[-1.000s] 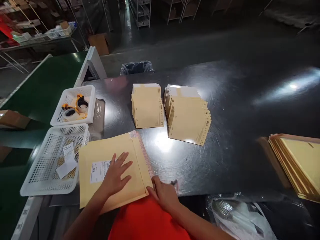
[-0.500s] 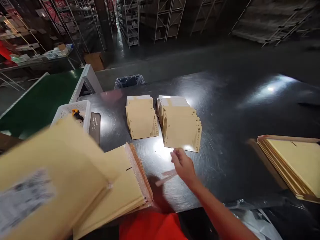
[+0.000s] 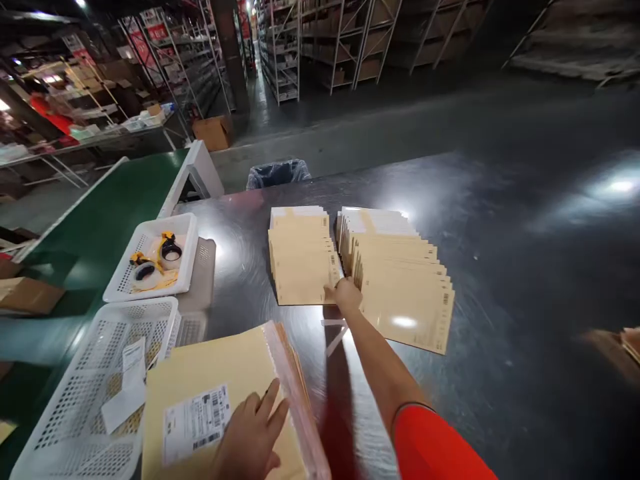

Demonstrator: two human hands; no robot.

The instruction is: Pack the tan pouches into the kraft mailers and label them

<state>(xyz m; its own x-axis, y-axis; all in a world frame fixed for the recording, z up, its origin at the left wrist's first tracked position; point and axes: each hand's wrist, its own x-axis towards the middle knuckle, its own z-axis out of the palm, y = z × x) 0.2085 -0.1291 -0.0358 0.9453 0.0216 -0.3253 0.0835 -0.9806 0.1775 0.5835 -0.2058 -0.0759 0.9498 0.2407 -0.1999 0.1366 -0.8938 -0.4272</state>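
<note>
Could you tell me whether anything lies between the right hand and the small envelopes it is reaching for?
Nothing visible does: the right hand already touches the near corner of the left envelope stack. The peeled strips lie beneath the forearm.

White basket [image 3: 123, 291] with tape rolls [image 3: 170, 251] (two), lined bin [image 3: 277, 173], green conveyor [image 3: 103, 213], shelving [image 3: 320, 40]
</note>
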